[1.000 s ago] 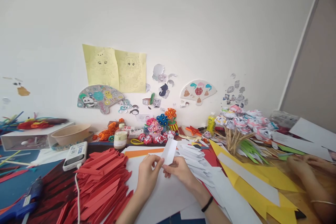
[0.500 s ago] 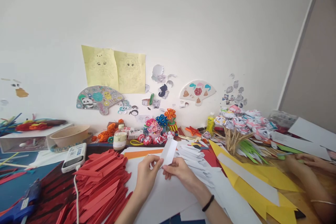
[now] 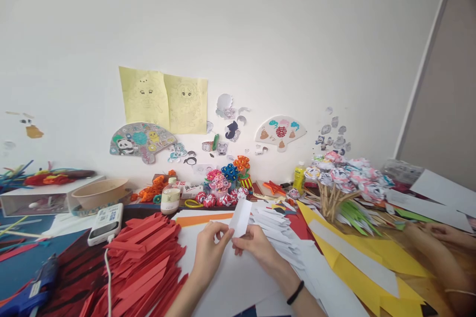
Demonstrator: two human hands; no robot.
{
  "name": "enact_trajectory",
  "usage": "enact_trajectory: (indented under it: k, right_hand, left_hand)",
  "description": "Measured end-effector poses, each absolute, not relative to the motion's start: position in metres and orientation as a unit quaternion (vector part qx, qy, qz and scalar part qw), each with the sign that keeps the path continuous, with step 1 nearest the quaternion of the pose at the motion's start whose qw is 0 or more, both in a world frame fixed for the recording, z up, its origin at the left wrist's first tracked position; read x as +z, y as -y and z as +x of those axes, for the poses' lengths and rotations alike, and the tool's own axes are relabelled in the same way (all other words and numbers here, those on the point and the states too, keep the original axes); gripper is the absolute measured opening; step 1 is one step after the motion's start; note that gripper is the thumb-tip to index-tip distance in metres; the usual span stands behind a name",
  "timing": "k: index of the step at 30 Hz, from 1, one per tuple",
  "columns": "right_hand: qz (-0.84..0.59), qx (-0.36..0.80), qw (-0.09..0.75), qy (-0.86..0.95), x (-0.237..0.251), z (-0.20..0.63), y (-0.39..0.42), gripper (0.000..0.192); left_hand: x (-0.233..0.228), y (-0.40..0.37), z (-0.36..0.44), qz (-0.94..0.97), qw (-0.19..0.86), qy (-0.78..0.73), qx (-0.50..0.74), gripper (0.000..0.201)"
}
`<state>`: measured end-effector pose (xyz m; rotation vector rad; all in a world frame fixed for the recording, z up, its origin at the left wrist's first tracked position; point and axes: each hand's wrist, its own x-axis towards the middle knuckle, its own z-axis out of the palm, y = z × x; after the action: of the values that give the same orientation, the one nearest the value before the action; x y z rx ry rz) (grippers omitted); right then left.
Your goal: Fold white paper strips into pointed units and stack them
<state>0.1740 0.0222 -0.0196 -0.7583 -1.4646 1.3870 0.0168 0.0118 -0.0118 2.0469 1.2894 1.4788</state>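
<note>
My left hand and my right hand meet over white sheets at the table's middle. Together they pinch the lower end of a folded white paper strip, which stands up tilted toward the wall. A black band circles my right wrist. A heap of folded red paper strips lies just left of my left hand. A pile of folded white strips lies just right of my right hand.
Yellow paper sheets spread to the right, where another person's hands rest. Paper flowers on sticks, a small bottle, a power bank, a blue glue gun and a bowl crowd the table.
My hands and the white strip have barely moved. The view has shifted slightly. The other person's hands have drifted a little at the right edge.
</note>
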Motion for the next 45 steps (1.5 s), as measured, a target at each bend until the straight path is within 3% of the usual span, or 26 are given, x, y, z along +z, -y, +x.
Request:
enact_trajectory:
  k: [23,31,39,45]
  right_hand:
    - [-0.303,0.527,0.500,0.617,-0.021,0.175,-0.023,0.035]
    - [-0.335,0.526,0.490,0.610,-0.020,0.177,-0.026,0.047]
    - [-0.357,0.512,0.477,0.619,-0.020,0.175,-0.026,0.047]
    - [-0.354,0.461,0.541,0.608,-0.014,0.177,-0.027,0.046]
  left_hand:
    - [-0.009,-0.007,0.018,0.717,0.201,-0.432,0.509,0.034]
    - [-0.008,-0.010,0.016,0.713,0.170,-0.453,0.508,0.036]
    - [-0.004,-0.011,0.013,0.697,0.185,-0.462,0.516,0.033]
    - [-0.007,-0.009,0.016,0.720,0.192,-0.453,0.489,0.029]
